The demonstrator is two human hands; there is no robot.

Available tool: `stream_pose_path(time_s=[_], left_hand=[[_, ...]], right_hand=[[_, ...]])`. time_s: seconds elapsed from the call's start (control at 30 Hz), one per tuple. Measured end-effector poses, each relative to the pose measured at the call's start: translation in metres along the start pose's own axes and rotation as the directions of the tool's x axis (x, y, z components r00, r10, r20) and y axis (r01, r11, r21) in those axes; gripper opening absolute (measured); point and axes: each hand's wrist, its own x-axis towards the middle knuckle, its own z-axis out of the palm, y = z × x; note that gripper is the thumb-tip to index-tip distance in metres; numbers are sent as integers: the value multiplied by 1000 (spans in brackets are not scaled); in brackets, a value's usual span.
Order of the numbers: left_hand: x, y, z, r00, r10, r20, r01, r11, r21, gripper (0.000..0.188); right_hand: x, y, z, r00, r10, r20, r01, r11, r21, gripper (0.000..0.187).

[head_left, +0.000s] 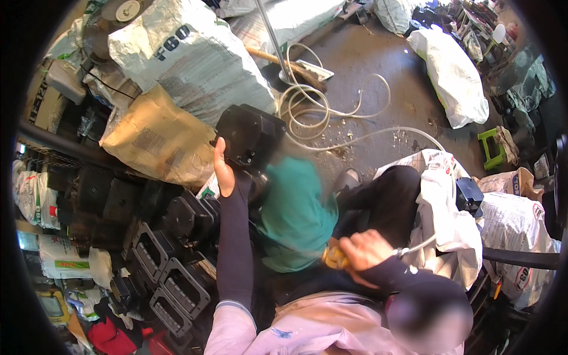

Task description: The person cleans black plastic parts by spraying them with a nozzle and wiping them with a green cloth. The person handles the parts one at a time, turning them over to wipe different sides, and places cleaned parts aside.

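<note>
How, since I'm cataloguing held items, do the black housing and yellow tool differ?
The black housing is boxy and dark, the yellow tool bright. The housing looks larger than the tool's visible part. The left hand holds the housing; the right hand partly covers the tool. Both are hand-held.

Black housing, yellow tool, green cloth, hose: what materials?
Black housing: probably hard plastic, satin; evenly black, moulded-looking edges, though painted metal is possible.
Yellow tool: metal or plastic; blurred and partly covered, can't tell.
Green cloth: fabric, matte; soft folds.
Hose: likely flexible plastic, smooth; pale, translucent-looking, loosely coiled.
</note>
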Motion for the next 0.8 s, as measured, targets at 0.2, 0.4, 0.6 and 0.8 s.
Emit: stream_pose_path(time_s=[0.2, 0.4, 0.6, 0.8], left_hand=[[-23, -30, 23, 964, -218, 153, 231, 971, -69, 52], [-31, -79, 21, 974, -212, 83, 198, 969, 149, 47], [-51, -80, 9, 987, -118, 107, 106, 989, 104, 46], [-52, -68, 17, 987, -102, 122, 103, 995, -2, 60]], right_hand=[[-1, 59, 45, 904, -53, 424, -228, 779, 584, 47], [118, 191, 173, 732, 664, 150, -681, 715, 158, 42], [133, 187, 256, 664, 721, 197, -747, 624, 231, 37], [143, 178, 145, 677, 732, 77, -452, 331, 829, 37]])
